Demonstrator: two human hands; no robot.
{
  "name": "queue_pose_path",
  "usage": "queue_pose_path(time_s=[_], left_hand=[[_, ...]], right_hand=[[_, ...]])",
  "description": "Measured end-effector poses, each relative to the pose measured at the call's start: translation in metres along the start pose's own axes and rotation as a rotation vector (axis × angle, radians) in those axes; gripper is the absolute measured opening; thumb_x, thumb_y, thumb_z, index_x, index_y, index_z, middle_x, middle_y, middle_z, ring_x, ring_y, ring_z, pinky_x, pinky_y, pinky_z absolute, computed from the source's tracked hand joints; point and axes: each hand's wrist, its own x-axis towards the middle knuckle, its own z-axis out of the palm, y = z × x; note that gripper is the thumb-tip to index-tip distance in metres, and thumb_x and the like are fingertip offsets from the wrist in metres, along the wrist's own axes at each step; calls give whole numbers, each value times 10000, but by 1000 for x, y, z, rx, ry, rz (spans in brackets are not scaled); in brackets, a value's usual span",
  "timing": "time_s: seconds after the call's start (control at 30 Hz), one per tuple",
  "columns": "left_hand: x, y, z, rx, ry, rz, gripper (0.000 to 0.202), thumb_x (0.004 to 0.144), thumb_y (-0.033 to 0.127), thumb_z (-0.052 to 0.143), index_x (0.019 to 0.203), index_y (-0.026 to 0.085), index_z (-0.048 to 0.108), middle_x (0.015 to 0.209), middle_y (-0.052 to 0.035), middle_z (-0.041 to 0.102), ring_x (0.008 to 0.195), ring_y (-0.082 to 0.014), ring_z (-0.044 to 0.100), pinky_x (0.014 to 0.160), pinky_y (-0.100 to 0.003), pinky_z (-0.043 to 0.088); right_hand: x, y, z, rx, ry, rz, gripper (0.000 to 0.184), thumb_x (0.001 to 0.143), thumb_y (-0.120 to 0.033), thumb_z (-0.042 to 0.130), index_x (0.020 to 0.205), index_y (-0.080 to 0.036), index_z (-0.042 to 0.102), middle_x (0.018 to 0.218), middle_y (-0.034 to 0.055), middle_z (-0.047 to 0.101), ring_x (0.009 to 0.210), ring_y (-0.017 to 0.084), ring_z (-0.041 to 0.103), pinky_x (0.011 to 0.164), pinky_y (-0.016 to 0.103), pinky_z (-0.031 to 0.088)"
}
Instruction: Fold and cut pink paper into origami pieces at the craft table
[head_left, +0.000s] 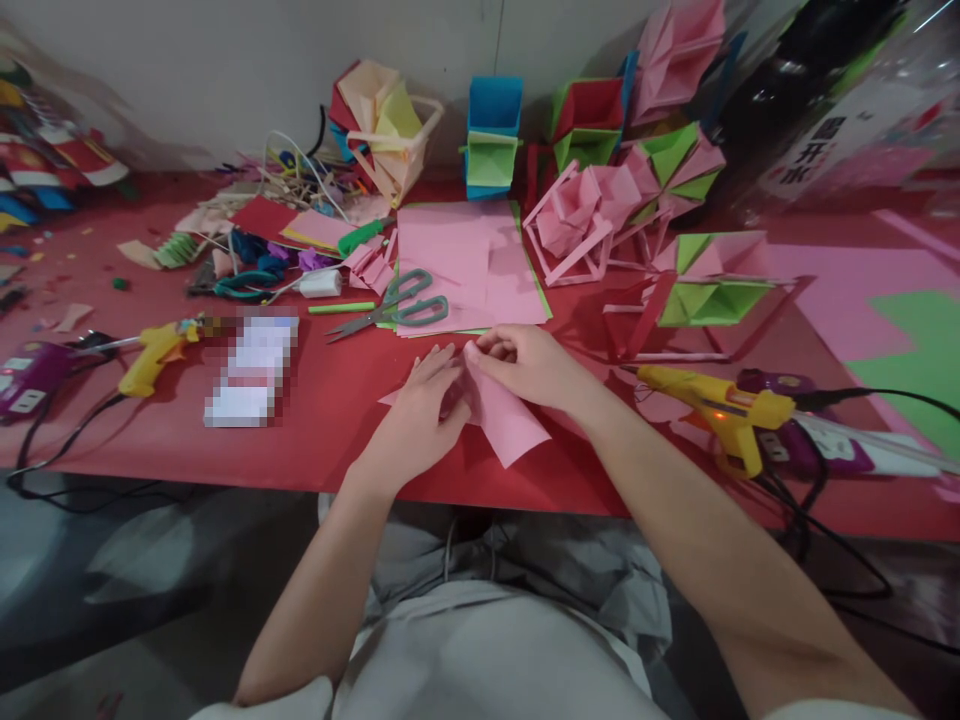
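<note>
A sheet of pink paper [506, 415] lies partly folded on the red table in front of me, one loose corner toward the front edge. My right hand [529, 365] pinches the sheet's upper edge between thumb and curled fingers. On the left side of the same sheet, my left hand [431, 405] holds it against the table, thumb and fingers around the fold. Part of the paper is hidden beneath that hand. Just beyond the hands, scissors [409, 302] with grey-green handles rest half on a stack of pink paper [465, 260].
Yellow glue guns lie at right [720, 405] and left [157, 355], with trailing cords. A blurred phone [253, 372] is left of my hands. Folded paper wheels on stands, including a pink-green one [716, 285], line the back right. Paper scraps and sticks [232, 215] clutter the back left.
</note>
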Motion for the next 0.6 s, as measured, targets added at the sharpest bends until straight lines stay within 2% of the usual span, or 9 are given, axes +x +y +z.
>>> queue_pose_path(time_s=[0.13,0.23,0.3,0.37,0.43,0.5,0.53,0.6], left_hand=[[-3,-3,3,-38,62,10,336,942,171,505,1272,161,572,1527,-182,515,1481,-306,432,1204,-580,382],[0,-4,1,-46,96,6,497,920,176,539,1409,169,451,1532,-192,491,1468,-302,441,1181,-547,411],[9,-5,-5,-39,105,0,603,916,207,567,1485,175,372,1529,-201,491,1439,-321,472,1161,-561,419],[24,-4,-15,-29,101,17,590,928,262,585,1479,168,398,1464,-199,560,1366,-334,543,1111,-558,455],[44,-1,-27,-66,97,73,437,947,329,589,1352,170,545,1320,-155,665,1201,-289,649,993,-451,534],[64,4,-39,-57,40,161,243,956,361,580,1057,166,685,1026,-82,741,966,-230,688,856,-354,549],[74,7,-43,-44,14,204,229,949,361,589,918,161,696,878,-51,728,850,-203,672,790,-322,537],[89,15,-48,-37,19,266,235,949,331,586,831,159,694,768,-25,698,761,-173,638,735,-288,507]], right_hand=[[2,5,6,100,23,-9,259,780,-295,729,995,-152,707,807,27,687,686,143,579,645,280,451],[4,6,4,185,20,-76,301,740,-258,743,1017,-146,702,854,32,692,694,137,573,654,281,461],[4,2,-3,224,17,-132,254,763,-275,732,984,-151,710,874,39,704,717,145,582,670,290,472],[2,-4,-12,241,56,-181,205,786,-292,727,945,-164,706,889,40,712,745,156,590,696,302,483],[0,-9,-21,207,158,-245,166,790,-298,738,886,-172,687,843,26,690,741,157,582,713,307,481],[-3,-11,-29,189,260,-310,134,814,-290,721,870,-180,669,824,18,671,745,158,584,716,308,479],[-4,-10,-32,185,303,-341,125,827,-288,710,878,-185,663,830,18,667,752,160,589,722,310,482],[-5,-8,-36,173,381,-382,127,848,-302,696,903,-195,653,858,22,669,776,170,607,744,321,493]])
